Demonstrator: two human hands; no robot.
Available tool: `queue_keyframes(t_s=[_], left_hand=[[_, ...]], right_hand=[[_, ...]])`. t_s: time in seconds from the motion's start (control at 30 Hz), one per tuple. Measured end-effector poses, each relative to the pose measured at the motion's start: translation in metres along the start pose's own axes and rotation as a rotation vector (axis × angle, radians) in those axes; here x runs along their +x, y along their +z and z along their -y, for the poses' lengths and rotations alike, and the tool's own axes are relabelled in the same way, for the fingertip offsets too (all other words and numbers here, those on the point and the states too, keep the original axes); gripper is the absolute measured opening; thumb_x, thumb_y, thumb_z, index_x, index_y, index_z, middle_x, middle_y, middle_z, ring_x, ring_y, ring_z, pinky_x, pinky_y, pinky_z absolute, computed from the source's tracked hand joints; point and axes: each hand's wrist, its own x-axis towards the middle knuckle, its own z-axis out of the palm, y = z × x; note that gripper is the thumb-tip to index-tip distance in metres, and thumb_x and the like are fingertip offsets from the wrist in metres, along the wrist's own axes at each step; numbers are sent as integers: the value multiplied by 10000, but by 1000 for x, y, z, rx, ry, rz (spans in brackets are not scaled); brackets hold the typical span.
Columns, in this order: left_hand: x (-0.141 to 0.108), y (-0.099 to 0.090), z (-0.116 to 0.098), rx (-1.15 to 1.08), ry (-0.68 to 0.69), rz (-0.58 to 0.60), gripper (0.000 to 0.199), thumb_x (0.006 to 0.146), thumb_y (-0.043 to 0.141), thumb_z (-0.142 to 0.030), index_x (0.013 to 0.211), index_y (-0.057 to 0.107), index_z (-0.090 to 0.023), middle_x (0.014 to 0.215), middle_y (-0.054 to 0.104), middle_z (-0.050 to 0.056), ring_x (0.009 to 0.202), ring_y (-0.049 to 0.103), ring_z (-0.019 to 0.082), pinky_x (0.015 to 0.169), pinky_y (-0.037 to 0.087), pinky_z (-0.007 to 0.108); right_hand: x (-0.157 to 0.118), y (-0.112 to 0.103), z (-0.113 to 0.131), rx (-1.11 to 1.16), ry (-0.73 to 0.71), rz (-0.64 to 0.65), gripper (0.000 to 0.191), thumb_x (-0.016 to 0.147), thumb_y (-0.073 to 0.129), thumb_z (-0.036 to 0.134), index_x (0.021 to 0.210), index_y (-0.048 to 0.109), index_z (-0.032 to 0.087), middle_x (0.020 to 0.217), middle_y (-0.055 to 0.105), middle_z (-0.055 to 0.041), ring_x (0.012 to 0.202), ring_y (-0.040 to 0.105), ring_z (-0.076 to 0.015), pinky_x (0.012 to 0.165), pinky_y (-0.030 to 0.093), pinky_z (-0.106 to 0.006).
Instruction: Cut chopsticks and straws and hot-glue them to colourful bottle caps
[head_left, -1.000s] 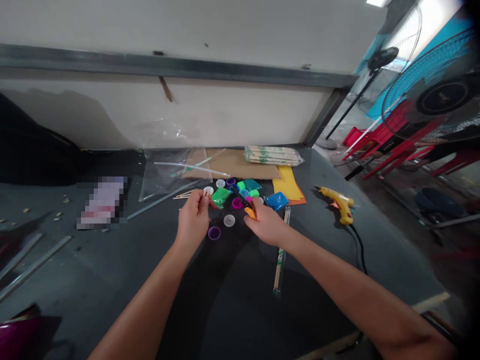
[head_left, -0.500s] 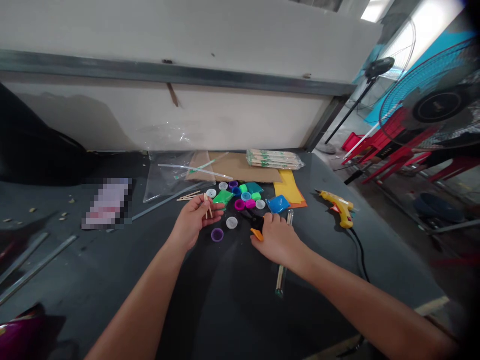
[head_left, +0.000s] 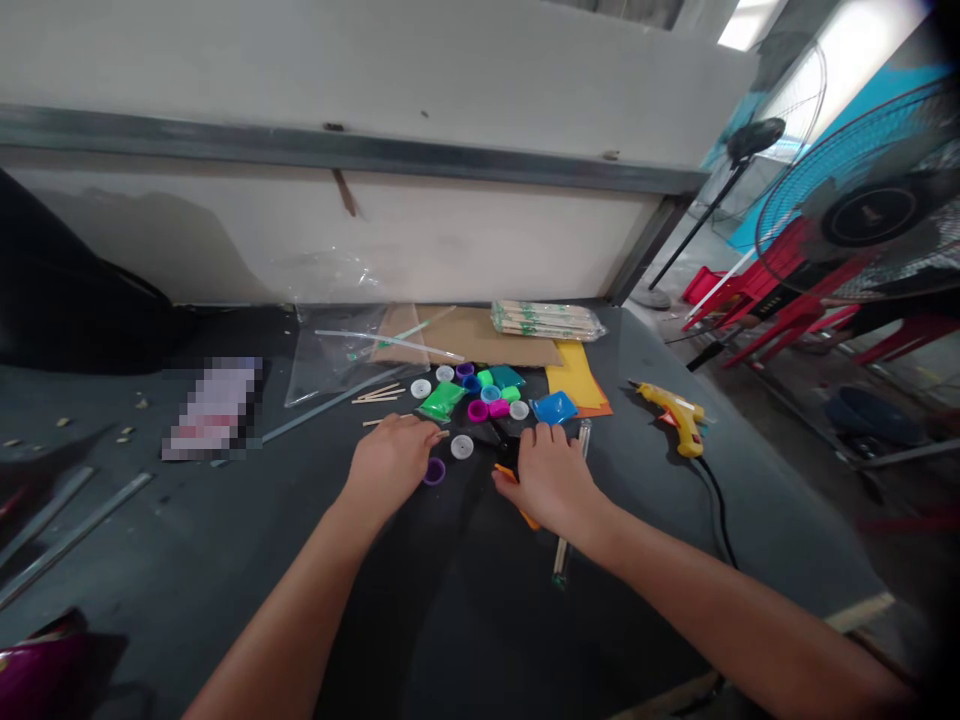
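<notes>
My left hand (head_left: pixel 394 455), back up, is closed near the wooden sticks, with a short stick end (head_left: pixel 443 434) showing at its fingertips. More thin wooden sticks (head_left: pixel 379 393) lie just beyond it. My right hand (head_left: pixel 553 470) is closed around a black and orange tool (head_left: pixel 517 490), partly hidden under the fingers. Between the hands are a white cap (head_left: pixel 462 447) and a purple ring-like cap (head_left: pixel 433 472). Several coloured caps (head_left: pixel 478 410) lie beyond, beside a green packet (head_left: pixel 442 400) and a blue packet (head_left: pixel 554 407). Wrapped sticks (head_left: pixel 561 560) pass under my right hand.
A yellow glue gun (head_left: pixel 679 415) with a black cord lies at the right. Cardboard (head_left: pixel 480 335), a bundle of wrapped sticks (head_left: pixel 547 320), yellow sheets (head_left: pixel 576 378) and clear plastic (head_left: pixel 322 355) lie at the back. A blurred-out flat object (head_left: pixel 214 408) is at the left.
My left hand has turned palm down over the sticks it held up. The orange part of the tool in my right hand now extends lower toward me.
</notes>
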Motion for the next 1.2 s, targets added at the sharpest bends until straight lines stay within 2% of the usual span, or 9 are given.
queue_keyframes(t_s=[0.17,0.4,0.5,0.67,0.8,0.87,1.0,1.1,1.2], left_hand=[[5,12,-7,96,14,-62,283,908,424,-241,863,702,-215,850,674,111,883,552,289,658,391,345],[7,13,3,-135,-54,-117,207,843,543,-252,970,705,-238,970,702,79,942,596,263,868,437,386],[7,1,9,-292,-214,-167,197,835,539,-275,938,706,-268,983,719,42,930,629,239,853,459,372],[12,-34,21,-716,-493,-249,208,788,572,-305,915,705,-209,875,720,38,695,633,170,677,508,312],[21,-64,30,-848,-525,-378,236,783,567,-265,955,677,-147,865,677,44,667,593,122,650,503,275],[26,-71,33,-657,-484,-307,240,789,559,-285,955,681,-161,812,674,38,637,588,132,633,477,276],[34,-66,27,-216,-245,58,209,777,569,-398,792,703,-238,721,688,30,628,602,188,598,402,277],[33,-55,18,-164,-95,265,243,751,581,-469,740,676,-246,745,690,36,691,611,216,594,388,276],[20,-41,10,-190,-78,343,293,640,689,-455,815,633,-226,826,679,41,734,607,231,595,393,283]], right_hand=[[0,0,6,37,33,26,512,823,548,511,1060,563,57,1024,547,-229,997,511,-358,757,462,-466],[-2,-1,6,-12,5,9,587,850,486,576,1075,582,43,1000,570,-247,954,523,-346,712,483,-452],[-3,-2,4,-26,-8,19,664,861,445,613,1112,578,13,1006,566,-257,954,526,-351,712,479,-450],[-4,-4,0,-26,-8,55,682,861,443,625,1123,585,11,1008,570,-257,968,529,-353,723,473,-431],[-6,-9,-11,-6,-65,26,565,887,437,572,1071,601,64,999,585,-224,972,539,-344,782,446,-447],[-6,-13,-19,23,-101,-3,453,912,439,487,1086,597,99,1015,591,-193,985,543,-327,813,430,-441],[1,-22,-29,134,-196,-45,331,927,442,331,1169,569,144,1072,595,-145,1030,536,-280,883,401,-418],[14,-22,-22,223,-340,-48,353,895,509,314,1214,545,168,1145,581,-128,1081,509,-265,915,384,-407],[30,-18,-7,238,-443,-68,385,863,558,326,1218,547,179,1162,571,-125,1107,474,-281,919,365,-422]])
